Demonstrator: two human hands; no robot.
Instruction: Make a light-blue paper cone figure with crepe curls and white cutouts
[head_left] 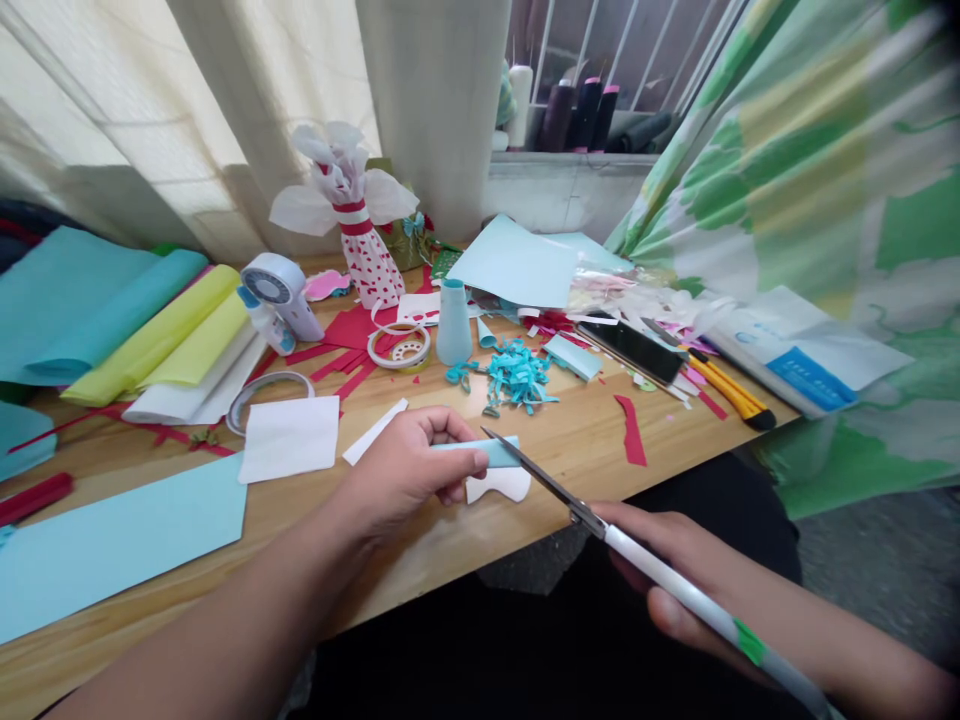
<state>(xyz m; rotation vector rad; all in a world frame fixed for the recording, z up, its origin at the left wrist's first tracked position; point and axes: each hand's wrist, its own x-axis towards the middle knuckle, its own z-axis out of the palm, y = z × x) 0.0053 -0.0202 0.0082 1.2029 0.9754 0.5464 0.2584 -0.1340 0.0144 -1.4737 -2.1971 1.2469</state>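
Note:
Between the thumb and fingers of my left hand (427, 455) is a narrow light-blue paper strip (501, 453), its free end pointing right. My right hand (675, 560) grips a pair of scissors (551, 485) with white and green handles. The blades cross the strip near its right end; whether they touch it I cannot tell. Below the strip lies a white paper cutout (499, 486) with curved edges. Just beyond my left hand sits a pile of curled blue paper snippets (519, 374), with a pale-blue paper cone (454, 325) standing upright behind it.
At left lie a blue sheet (127, 545), a white paper square (291, 438) and rolled papers (157, 330). A small fan (281, 290) and a wrapped bouquet (367, 250) stand farther back. To the right are a phone (634, 347), a yellow cutter (731, 390) and a red scrap (631, 430).

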